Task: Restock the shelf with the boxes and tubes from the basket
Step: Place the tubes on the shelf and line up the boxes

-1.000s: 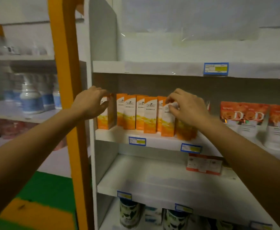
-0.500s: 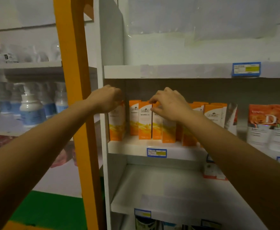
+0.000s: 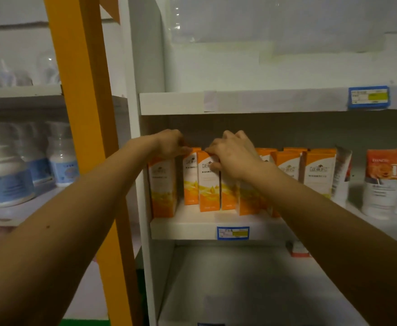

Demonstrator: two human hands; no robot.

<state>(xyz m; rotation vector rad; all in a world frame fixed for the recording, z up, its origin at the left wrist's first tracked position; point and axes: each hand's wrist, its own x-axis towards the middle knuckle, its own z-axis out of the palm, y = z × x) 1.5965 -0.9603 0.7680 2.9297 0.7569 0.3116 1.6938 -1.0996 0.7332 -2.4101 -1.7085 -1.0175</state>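
Left hand (image 3: 169,143) grips end box (image 3: 162,187), right hand (image 3: 232,156) third box (image 3: 208,187); tubes (image 3: 381,184) read "D".

Roughly eight orange boxes (image 3: 208,184), three tubes (image 3: 381,184), three bottles (image 3: 5,175)

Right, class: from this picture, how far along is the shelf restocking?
Done: orange boxes stand in rows on the middle shelf, a tube beside them. In hand: the left hand grips the leftmost box, the right hand pinches a front box. Left: unclear; the basket is out of view.
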